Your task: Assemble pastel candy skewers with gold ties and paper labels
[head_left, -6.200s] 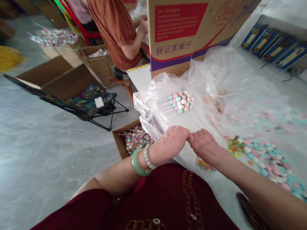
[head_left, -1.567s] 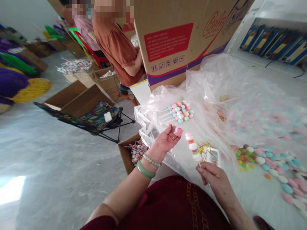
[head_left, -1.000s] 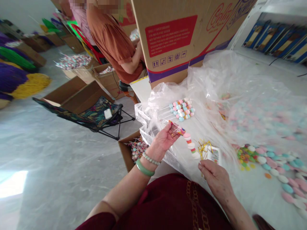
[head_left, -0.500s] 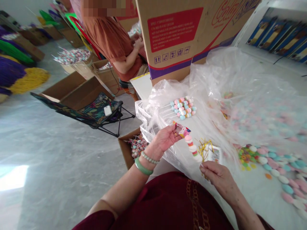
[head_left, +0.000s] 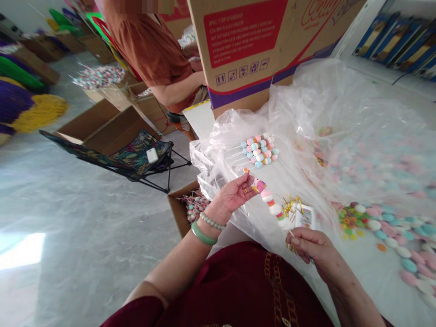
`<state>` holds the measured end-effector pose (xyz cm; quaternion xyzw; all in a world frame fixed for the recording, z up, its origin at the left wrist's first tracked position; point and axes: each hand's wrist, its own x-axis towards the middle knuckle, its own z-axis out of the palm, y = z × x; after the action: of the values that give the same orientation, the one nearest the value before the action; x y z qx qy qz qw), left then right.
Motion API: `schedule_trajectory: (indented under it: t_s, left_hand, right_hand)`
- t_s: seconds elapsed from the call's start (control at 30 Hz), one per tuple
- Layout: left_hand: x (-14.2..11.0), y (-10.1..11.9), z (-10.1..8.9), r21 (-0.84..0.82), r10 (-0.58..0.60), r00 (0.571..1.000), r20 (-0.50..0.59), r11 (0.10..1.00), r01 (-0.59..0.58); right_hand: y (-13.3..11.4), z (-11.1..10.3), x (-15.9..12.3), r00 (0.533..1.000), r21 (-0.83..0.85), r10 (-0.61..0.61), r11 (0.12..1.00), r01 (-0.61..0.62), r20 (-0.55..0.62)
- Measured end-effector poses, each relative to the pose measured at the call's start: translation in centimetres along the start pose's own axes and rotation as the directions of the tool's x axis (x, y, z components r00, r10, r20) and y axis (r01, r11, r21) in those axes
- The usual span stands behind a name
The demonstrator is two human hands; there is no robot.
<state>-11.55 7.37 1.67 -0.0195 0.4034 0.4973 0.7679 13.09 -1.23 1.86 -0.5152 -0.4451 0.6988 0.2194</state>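
My right hand [head_left: 313, 245] pinches the stick of a candy skewer [head_left: 271, 205], threaded with white and pink marshmallows and thin orange and green pieces. The skewer slants up and left toward my left hand [head_left: 235, 193], which is closed on a small clear wrapper [head_left: 259, 185] with colourful print. The wrapper sits over the skewer's upper end; how far down its clear film reaches is hard to tell. Gold twist ties [head_left: 293, 205] and a small white tray [head_left: 305, 216] lie beyond my right hand. Finished-looking skewers [head_left: 259, 151] rest in rows on the plastic sheet.
Loose marshmallows [head_left: 391, 229] and gummy rings [head_left: 352, 220] lie at right, partly under plastic sheeting [head_left: 340, 100]. A large carton [head_left: 238, 63] stands behind. Below left is a box of skewers [head_left: 177, 213]. A folding chair [head_left: 136, 156] and another person [head_left: 150, 59] are farther off.
The printed wrapper has turned and shifted slightly left at the skewer's end. My right hand has moved a little to the right with the stick. The other person's arm has moved.
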Motion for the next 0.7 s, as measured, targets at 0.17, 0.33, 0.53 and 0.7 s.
schedule_trajectory:
  t_s: [0.17, 0.33, 0.53, 0.7]
  left_hand:
    - [0.1, 0.2, -0.3, 0.036, -0.051, 0.999, 0.018, 0.998, 0.050]
    - [0.1, 0.0, -0.2, 0.097, 0.018, 1.000, 0.005, 0.995, -0.018]
    - [0.0, -0.7, 0.3, 0.188, 0.230, 0.973, 0.006, 0.955, -0.227]
    - [-0.4, -1.0, 0.4, 0.290, 0.252, 0.965, 0.077, 0.920, -0.264]
  right_hand:
    - [0.0, -0.5, 0.4, 0.999, -0.030, 0.031, 0.999, -0.031, 0.006]
    - [-0.8, -0.6, 0.0, 1.000, -0.300, -0.025, 0.954, 0.023, -0.003]
    - [-1.8, 0.3, -0.9, 0.981, -0.653, -0.190, 0.746, 0.128, -0.025]
    - [-1.4, -0.1, -0.6, 0.978, -0.658, -0.209, 0.740, 0.140, -0.027]
